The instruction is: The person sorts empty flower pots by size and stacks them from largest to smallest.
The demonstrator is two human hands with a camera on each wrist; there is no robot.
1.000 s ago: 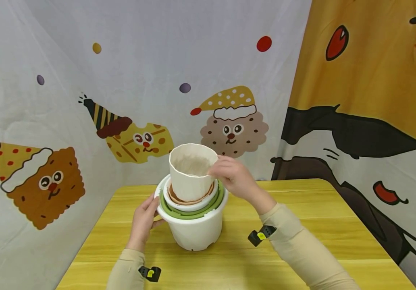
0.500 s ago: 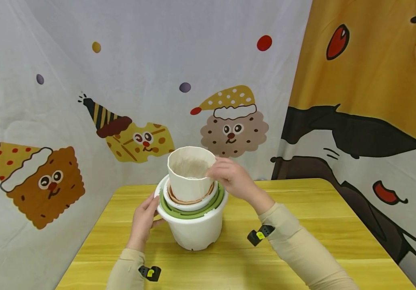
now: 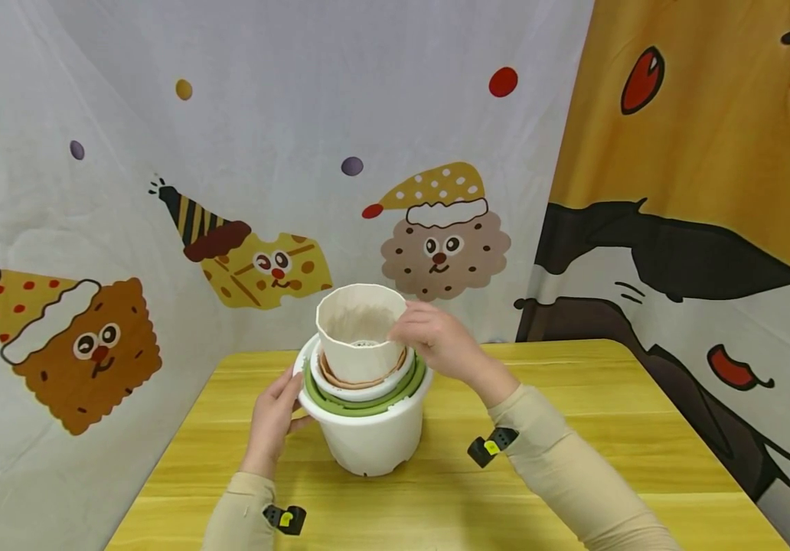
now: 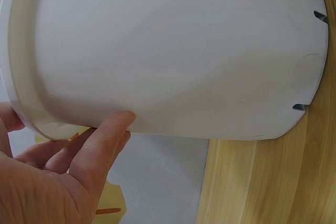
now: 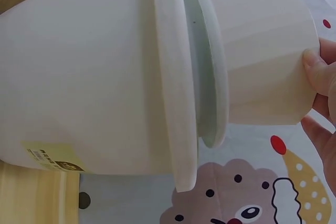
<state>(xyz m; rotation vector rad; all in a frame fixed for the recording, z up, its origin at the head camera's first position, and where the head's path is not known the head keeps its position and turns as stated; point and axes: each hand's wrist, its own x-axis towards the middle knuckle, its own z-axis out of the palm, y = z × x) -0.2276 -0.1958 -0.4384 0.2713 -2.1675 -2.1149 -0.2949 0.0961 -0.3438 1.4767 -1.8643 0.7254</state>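
A large white flowerpot [image 3: 370, 445] stands upright on the table. Nested in it are green pot rims [image 3: 312, 390], a medium white pot [image 3: 357, 395] and an orange-brown pot rim [image 3: 329, 375]. The small white faceted flowerpot [image 3: 357, 361] sits partly inside this stack, its upper part rising above it. My right hand [image 3: 439, 340] pinches the small pot's rim on the right, thumb outside in the right wrist view. On the left, my left hand [image 3: 272, 421] grips the large pot's rim, with fingers against the outer wall [image 4: 173, 61] in the left wrist view. The inner pots' bottoms are hidden.
The wooden table [image 3: 560, 474] extends to both sides of the stack. A printed cloth [image 3: 285, 92] hangs behind the table, and another orange one [image 3: 698, 138] hangs at the right. A yellow label [image 5: 52, 156] is on the large pot's side.
The small white pot has sunk slightly lower into the stack and shifted a little left, with my right hand moving along. My left hand and the large pot have stayed in place.
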